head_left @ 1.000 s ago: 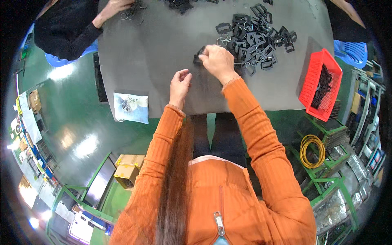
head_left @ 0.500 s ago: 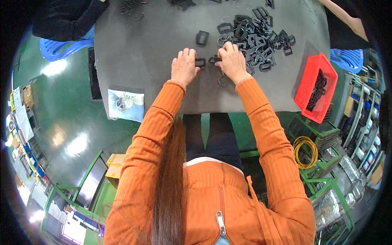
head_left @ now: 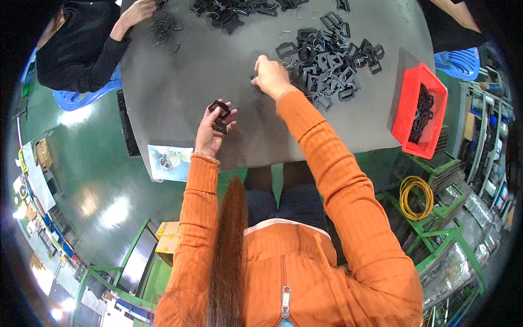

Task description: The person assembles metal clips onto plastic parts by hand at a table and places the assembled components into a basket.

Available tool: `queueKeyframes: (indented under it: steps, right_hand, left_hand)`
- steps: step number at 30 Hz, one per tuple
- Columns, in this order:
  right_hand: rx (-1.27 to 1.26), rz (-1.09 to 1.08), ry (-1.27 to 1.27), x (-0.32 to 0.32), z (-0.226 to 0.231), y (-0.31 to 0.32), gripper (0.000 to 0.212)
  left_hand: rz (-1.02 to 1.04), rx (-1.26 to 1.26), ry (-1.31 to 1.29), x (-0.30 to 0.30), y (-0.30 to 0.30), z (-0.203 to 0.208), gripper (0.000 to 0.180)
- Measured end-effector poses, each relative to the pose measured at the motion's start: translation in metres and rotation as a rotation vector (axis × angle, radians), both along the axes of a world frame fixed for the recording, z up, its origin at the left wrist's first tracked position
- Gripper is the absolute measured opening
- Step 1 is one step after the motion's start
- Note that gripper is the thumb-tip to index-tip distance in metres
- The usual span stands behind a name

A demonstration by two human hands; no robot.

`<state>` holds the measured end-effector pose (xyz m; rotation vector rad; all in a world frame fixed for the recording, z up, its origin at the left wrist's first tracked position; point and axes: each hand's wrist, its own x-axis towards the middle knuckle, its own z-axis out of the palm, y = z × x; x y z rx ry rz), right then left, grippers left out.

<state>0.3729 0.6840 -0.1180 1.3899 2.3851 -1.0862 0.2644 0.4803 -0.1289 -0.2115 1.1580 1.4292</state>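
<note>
My left hand (head_left: pixel 211 132) is raised over the near edge of the table, palm turned up, fingers curled around black rectangular plastic buckles (head_left: pixel 220 108); I count what looks like two, partly covered by the thumb. Further out and to the right, my right hand (head_left: pixel 272 77) reaches down to the tabletop. Its fingertips pinch a black buckle (head_left: pixel 254 80), mostly hidden by the hand. Just right of that hand lies a heap of black buckles (head_left: pixel 329 68), some with thin metal wire pieces.
A red plastic basket (head_left: pixel 400 117) holding black parts sits at the table's right edge. A printed bag (head_left: pixel 170 162) lies at the near left edge. More black parts (head_left: pixel 226 20) and metal rings (head_left: pixel 159 32) lie far off. A co-worker's hand (head_left: pixel 140 11) is at far left.
My left hand has drawn back toward me and turned palm up with buckles in it. My right hand has moved left, onto a loose buckle. The view has shifted, showing more of the co-worker.
</note>
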Motion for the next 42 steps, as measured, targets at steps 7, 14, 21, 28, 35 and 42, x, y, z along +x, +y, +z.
queueKeyframes:
  steps: [7,14,21,28,35,42]
  right_hand:
    - [-0.136,-0.035,0.444,0.016,0.017,-0.030,0.042]
    - [0.765,0.051,0.079,0.044,-0.010,0.051,0.027]
    - [0.274,0.203,0.104,0.048,0.043,0.065,0.021]
    - [0.025,-0.156,0.368,0.087,0.030,0.068,0.038]
    - [-0.393,-0.866,1.021,0.129,0.033,0.073,0.023]
    - [-1.049,-1.093,1.304,0.189,0.028,0.028,0.033]
  left_hand:
    - [0.055,0.180,-0.332,0.030,0.045,0.013,0.048]
    - [0.078,0.018,-0.197,0.031,0.064,0.001,0.018]
    - [0.052,-0.060,-0.119,0.031,0.054,0.012,0.020]
    - [0.004,-0.045,-0.063,0.042,0.062,0.024,0.022]
    - [-0.019,0.013,-0.101,0.064,0.083,0.016,0.023]
    - [-0.192,0.051,0.454,0.154,0.158,0.070,0.017]
